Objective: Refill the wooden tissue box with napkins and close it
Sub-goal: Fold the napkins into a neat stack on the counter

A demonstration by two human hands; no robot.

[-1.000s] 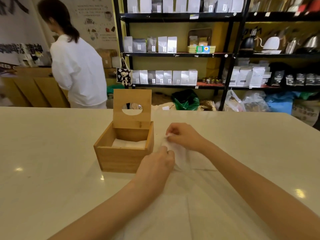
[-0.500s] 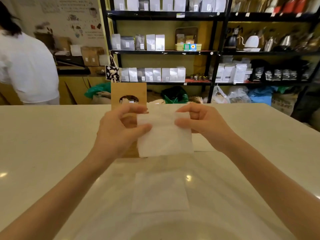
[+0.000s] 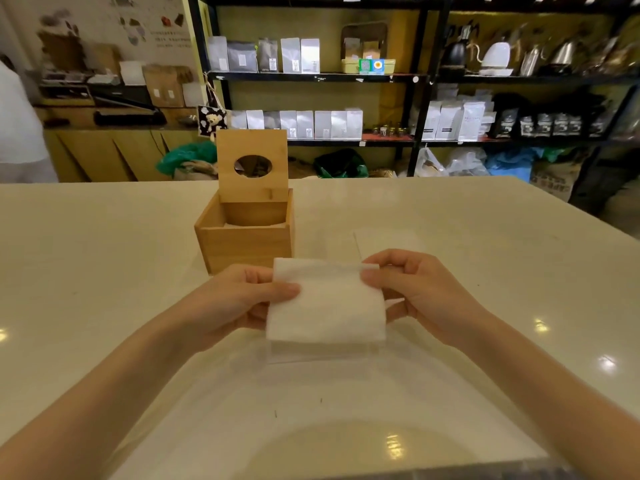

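Note:
A white folded napkin hangs between both hands above the counter. My left hand pinches its left edge and my right hand pinches its upper right corner. The wooden tissue box stands just beyond the hands, slightly left of centre. Its lid, with an oval hole, stands upright at the back edge. A little white paper shows low inside the box. A clear plastic wrapper lies on the counter beneath the napkin.
The cream counter stretches wide on both sides. A person in a white top stands at the far left behind it. Black shelves with bags and kettles fill the back wall.
The napkin was pulled out of the wrapper and lifted in front of the box, then lowered toward me. The box now shows fully beyond it. The head view shifted left.

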